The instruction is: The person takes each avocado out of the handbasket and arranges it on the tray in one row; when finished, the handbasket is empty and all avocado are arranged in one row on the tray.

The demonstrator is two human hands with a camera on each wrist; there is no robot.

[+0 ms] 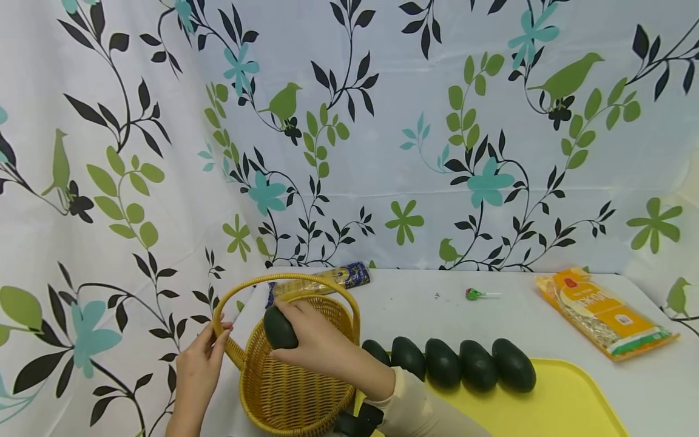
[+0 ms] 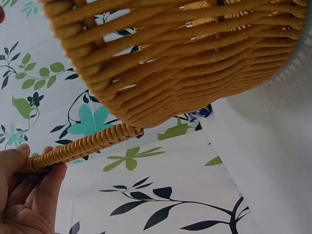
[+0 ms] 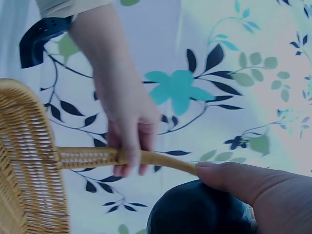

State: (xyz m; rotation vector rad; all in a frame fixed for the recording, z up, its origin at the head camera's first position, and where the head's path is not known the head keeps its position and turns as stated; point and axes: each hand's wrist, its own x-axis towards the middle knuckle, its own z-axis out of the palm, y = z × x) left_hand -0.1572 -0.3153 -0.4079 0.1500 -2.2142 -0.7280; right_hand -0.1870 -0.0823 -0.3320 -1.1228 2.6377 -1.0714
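My left hand (image 1: pixel 199 367) grips the wicker basket's handle (image 2: pixel 83 150) on its left side, thumb and fingers around it. The yellow-brown basket (image 1: pixel 289 394) stands tilted, and no avocado shows in the visible part of its inside. Over its opening, my right hand (image 1: pixel 311 340) holds a dark green avocado (image 1: pixel 280 328). In the right wrist view the thumb lies on top of this avocado (image 3: pixel 197 212), close by the handle. Several more avocados (image 1: pixel 443 363) lie in a row on a yellow tray (image 1: pixel 562 400), partly behind the right forearm.
Behind the basket lies a clear packet with blue ends (image 1: pixel 357 274). A lollipop (image 1: pixel 472 294) rests farther right on the white table (image 1: pixel 415 303), and an orange-yellow food bag (image 1: pixel 606 312) lies at the right. A patterned curtain (image 1: pixel 382 139) hangs along the back and left.
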